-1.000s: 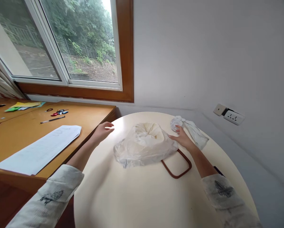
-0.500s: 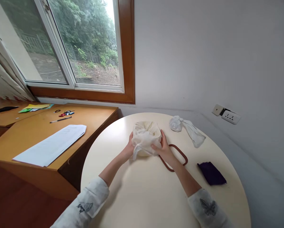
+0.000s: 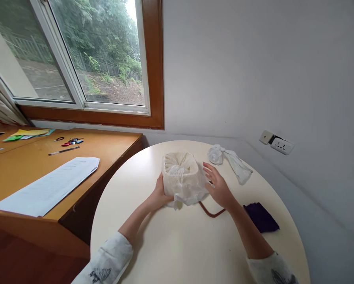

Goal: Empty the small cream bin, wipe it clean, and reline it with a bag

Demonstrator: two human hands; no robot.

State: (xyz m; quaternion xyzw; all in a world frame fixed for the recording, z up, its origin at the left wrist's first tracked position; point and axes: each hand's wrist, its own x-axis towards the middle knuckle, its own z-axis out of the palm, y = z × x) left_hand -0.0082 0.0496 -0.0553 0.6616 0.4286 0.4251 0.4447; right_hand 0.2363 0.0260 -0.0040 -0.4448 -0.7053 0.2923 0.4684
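Observation:
A small cream bin [image 3: 185,189] stands on the round table, with a thin white plastic bag [image 3: 177,169] lining it and folded down over its outside. The bag gathers in creases toward the middle of the opening. My left hand [image 3: 161,194] grips the bin's left side, thumb across the front over the bag. My right hand [image 3: 217,185] is apart from the bin's right side, fingers spread and holding nothing. Partly hidden behind that hand and the bin lies a brown rounded rectangular ring [image 3: 211,214].
A knotted white plastic bag [image 3: 234,161] lies at the back right of the round table [image 3: 177,244], and a folded dark purple cloth [image 3: 262,217] at the right. Leftward stands a wooden desk [image 3: 114,144] with papers [image 3: 51,185], a pen [image 3: 64,150] and keys [image 3: 73,141].
My right hand has let go of the bag and bin and moved right, opening. The bag now hangs lower over the bin's front. My left hand stays at the left side.

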